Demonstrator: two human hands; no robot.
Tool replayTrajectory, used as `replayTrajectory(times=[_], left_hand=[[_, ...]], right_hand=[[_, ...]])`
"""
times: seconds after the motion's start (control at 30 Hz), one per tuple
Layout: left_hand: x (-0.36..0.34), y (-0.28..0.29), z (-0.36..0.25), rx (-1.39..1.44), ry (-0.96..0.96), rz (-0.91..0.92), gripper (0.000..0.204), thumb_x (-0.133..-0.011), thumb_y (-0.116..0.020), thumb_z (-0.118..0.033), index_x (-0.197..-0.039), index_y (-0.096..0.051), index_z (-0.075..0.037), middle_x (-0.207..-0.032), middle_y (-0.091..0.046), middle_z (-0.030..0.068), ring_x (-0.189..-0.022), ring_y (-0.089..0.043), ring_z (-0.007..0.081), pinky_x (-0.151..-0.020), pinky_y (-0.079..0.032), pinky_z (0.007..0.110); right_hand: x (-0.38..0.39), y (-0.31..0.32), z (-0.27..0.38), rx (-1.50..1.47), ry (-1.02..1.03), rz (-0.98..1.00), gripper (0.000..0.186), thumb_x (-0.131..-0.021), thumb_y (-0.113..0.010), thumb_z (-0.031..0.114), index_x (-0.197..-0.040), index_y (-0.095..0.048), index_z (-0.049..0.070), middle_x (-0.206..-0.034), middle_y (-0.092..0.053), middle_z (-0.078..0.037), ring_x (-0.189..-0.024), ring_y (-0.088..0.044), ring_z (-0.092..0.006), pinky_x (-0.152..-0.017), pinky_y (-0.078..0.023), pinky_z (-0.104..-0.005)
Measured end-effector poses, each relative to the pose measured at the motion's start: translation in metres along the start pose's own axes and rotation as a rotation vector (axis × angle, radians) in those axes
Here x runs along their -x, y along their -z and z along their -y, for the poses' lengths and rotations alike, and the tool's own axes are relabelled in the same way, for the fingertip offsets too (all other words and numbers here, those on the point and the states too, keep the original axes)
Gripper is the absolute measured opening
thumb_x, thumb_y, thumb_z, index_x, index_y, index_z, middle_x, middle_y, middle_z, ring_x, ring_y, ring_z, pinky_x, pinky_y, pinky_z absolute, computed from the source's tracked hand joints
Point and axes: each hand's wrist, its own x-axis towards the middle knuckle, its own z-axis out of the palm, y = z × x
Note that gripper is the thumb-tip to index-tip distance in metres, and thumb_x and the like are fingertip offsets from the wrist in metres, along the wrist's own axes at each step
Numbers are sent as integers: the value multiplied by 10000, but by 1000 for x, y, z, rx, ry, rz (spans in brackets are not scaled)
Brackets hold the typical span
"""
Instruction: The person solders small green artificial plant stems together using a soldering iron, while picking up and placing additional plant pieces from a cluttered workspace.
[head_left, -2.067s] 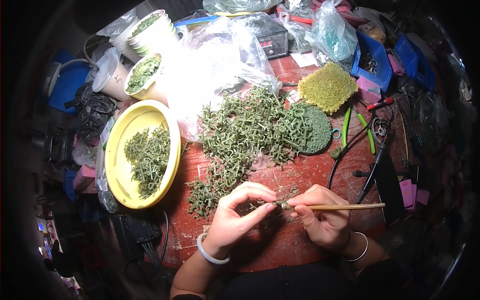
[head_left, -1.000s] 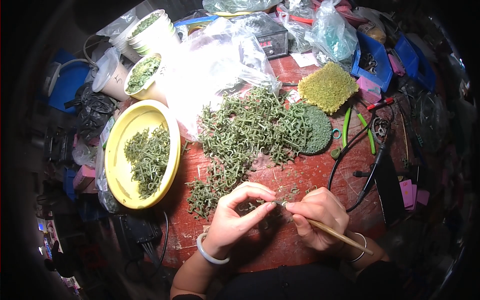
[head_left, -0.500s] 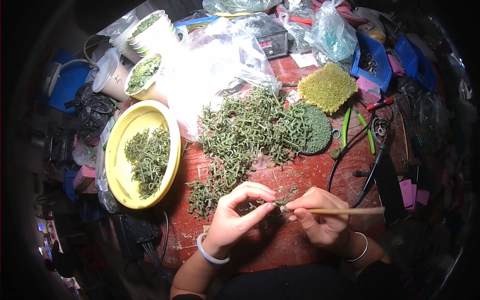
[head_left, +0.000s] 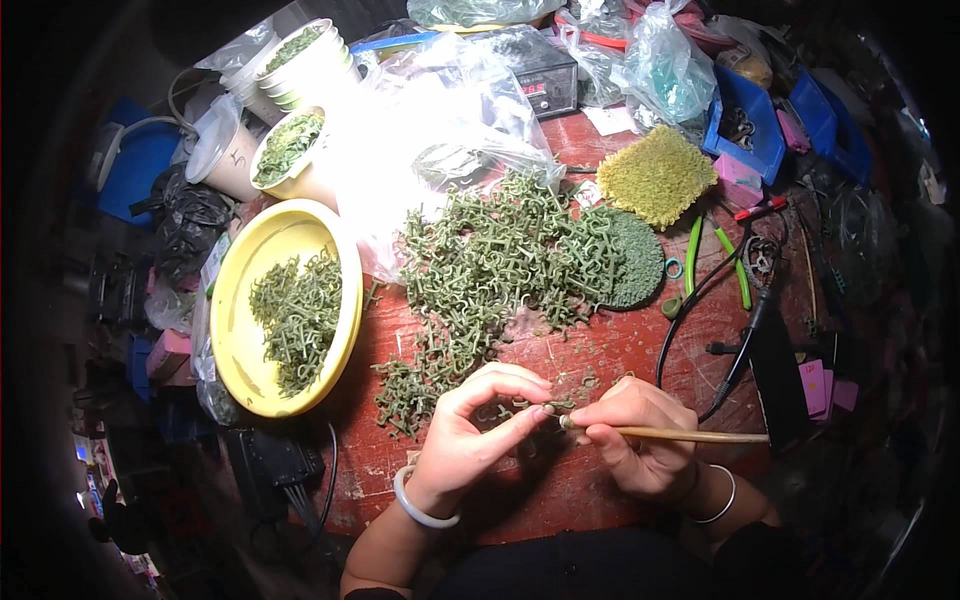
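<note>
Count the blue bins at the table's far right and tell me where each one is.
2. The left bin, with small parts inside, is just beyond a pink block; the right bin is beside it. Clutter may hide more.

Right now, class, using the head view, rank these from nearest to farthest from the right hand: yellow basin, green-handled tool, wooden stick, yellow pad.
1. Wooden stick: held in the right hand.
2. Green-handled tool: beyond the hand, slightly right.
3. Yellow pad: farther back on the table.
4. Yellow basin: well over on the left.
</note>
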Motion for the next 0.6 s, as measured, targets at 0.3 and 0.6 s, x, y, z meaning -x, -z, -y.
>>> replayTrajectory(times=[0.3,0.6], left_hand=[[-1,0,-2,-29,-13,-7,134,-857,-724,40,-984,-706,5,-1089,-678,128,-1055,-627,207,-953,-483,329],[0,-1,-4,-57,-17,-6,146,-849,-725,50,-987,-711,3,-1087,-678,123,-1057,-627,206,-953,-485,329]], right_hand=[[0,-1,-1,33,-10,-31,76,-956,-656,36,-993,-676,-28,-807,-685,-113,-652,-636,-193,-591,-489,-295],[1,-1,0,37,-24,-52,75,-929,-683,18,-993,-678,-21,-809,-680,-105,-649,-635,-209,-591,-491,-315]])
